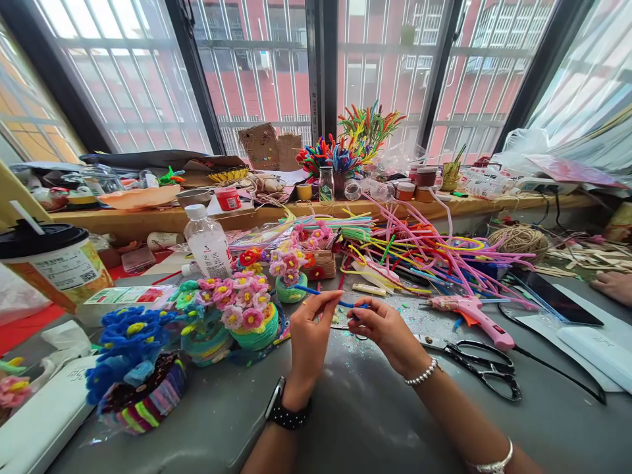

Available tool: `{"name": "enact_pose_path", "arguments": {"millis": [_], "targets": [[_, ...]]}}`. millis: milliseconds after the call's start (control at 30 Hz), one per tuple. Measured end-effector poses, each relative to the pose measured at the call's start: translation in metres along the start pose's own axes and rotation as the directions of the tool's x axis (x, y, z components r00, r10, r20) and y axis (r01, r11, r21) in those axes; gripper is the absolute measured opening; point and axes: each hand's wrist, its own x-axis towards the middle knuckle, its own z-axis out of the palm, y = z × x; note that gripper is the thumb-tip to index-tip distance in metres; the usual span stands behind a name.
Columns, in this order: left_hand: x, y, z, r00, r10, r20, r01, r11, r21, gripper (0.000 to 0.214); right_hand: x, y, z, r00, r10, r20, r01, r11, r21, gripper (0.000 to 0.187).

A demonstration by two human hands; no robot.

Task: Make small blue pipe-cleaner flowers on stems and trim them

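Observation:
A thin blue pipe cleaner [316, 291] stretches between my two hands above the grey table [365, 408]. My left hand [309, 336], with a black watch on the wrist, pinches its left part with fingers closed. My right hand [388, 332], wearing a bead bracelet, is closed on its right end. Just left of my hands stand small pots of pink pipe-cleaner flowers [241, 309]. A blue flower arrangement [131, 342] sits further left.
A pink glue gun [474, 316] and black scissors [486, 368] lie right of my hands. A heap of coloured pipe cleaners [419, 253], a water bottle [208, 243], a lidded cup [54, 260] and a twine ball [518, 240] crowd the table. Another person's hand [615, 286] rests far right.

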Motion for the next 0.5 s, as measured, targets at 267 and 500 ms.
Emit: {"name": "enact_pose_path", "arguments": {"millis": [267, 500], "targets": [[0.001, 0.000, 0.008, 0.978, -0.134, 0.158, 0.165, 0.964, -0.206, 0.027, -0.001, 0.000, 0.003, 0.998, 0.048, 0.045, -0.052, 0.994, 0.095, 0.024], [0.003, 0.002, 0.003, 0.984, -0.128, 0.125, 0.142, 0.983, -0.112, 0.025, -0.004, 0.005, 0.007, 0.996, 0.011, 0.085, -0.005, 0.997, -0.071, 0.028]]}}
